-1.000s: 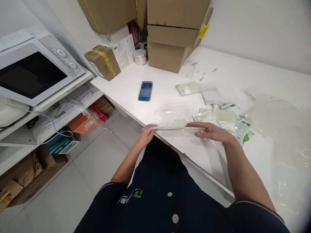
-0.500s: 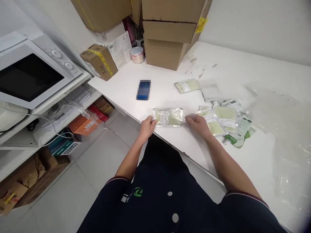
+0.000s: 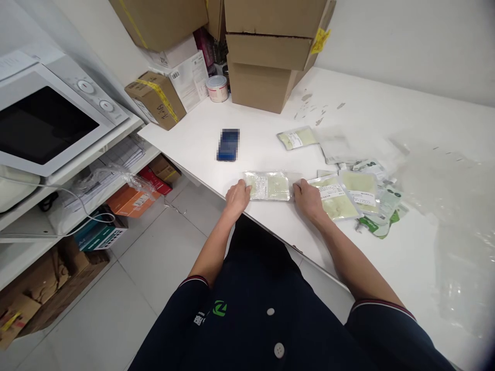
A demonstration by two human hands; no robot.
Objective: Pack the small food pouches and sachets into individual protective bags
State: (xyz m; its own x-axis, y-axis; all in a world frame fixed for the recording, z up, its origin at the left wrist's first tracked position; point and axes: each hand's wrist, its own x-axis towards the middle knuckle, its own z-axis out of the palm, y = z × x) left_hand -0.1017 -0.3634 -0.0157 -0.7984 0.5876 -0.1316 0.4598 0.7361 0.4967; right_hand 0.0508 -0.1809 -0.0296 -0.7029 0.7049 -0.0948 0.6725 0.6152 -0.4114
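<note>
Newly turned label-up, the pale-green packet (image 3: 276, 186) lies by the worktop's (image 3: 185, 139) front edge, left hand (image 3: 237, 198) and right hand (image 3: 308, 198) pinching its glossy wrap (image 3: 293, 177).

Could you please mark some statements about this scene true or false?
1. The left hand has its grip on the left end of a packet in clear plastic. True.
2. The right hand holds nothing. False: it holds the clear plastic at the packet's right end.
3. A tin stands on the table. True.
4. The microwave is at the right of the picture. False: it is at the left.
5. Yellow tape crosses a small cardboard box. True.
</note>
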